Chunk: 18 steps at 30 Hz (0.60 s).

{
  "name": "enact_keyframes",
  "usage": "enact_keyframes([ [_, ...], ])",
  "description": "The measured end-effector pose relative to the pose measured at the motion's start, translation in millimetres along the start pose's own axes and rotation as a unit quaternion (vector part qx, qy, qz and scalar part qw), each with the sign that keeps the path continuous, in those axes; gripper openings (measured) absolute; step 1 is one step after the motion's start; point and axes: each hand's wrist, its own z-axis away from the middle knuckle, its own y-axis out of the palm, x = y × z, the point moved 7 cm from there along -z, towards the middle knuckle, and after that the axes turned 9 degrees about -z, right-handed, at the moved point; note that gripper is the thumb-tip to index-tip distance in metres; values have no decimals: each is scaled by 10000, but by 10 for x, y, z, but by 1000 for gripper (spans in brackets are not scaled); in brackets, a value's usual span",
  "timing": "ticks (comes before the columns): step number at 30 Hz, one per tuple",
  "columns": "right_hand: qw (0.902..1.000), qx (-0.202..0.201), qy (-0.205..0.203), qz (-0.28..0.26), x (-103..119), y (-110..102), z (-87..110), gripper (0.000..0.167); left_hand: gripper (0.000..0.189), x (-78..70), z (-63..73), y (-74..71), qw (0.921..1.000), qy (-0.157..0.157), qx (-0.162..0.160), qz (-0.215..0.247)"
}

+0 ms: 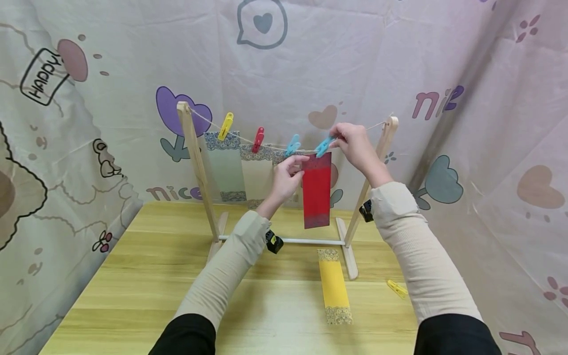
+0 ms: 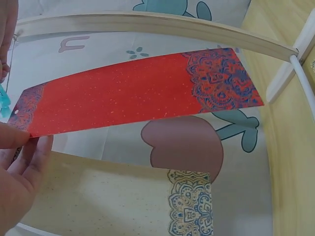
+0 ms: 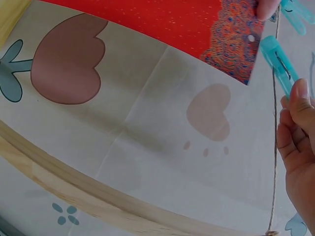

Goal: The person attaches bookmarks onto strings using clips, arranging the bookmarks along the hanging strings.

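Observation:
My left hand (image 1: 286, 181) pinches the upper left corner of a red paper card (image 1: 317, 190), which hangs below the string with patterned bands at both ends. In the right wrist view, a small hole shows in the card's upper band. A light-blue clothespin (image 1: 324, 146) is pinched in my right hand (image 1: 355, 147). Its tip is right by the string (image 3: 274, 147) and the card's top edge (image 3: 256, 59). Just left of it, another light-blue clothespin (image 1: 293, 145) sits on the string, over a pale card (image 2: 108, 191) that is partly hidden behind my left hand.
The string spans two wooden posts (image 1: 195, 162) of a stand with a white crossbar (image 1: 310, 241). A yellow clothespin (image 1: 226, 126) and a red one (image 1: 258, 140) hold pale cards at left. A yellow card (image 1: 334, 283) and a yellow clothespin (image 1: 397, 289) lie on the table (image 1: 133, 296).

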Motion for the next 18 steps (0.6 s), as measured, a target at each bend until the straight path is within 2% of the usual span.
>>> enact_keyframes([
  [5,9999,93,-79,15,9,8,10,7,28,-51,-17,-4,9996,254,-95,-49],
  [9,9993,326,-184,29,28,33,21,9,26,-88,-25,-4,9992,352,-133,-145],
  [18,9961,858,-133,-124,11,90,53,29,21,-136,-7,-21,9986,378,-177,-318],
])
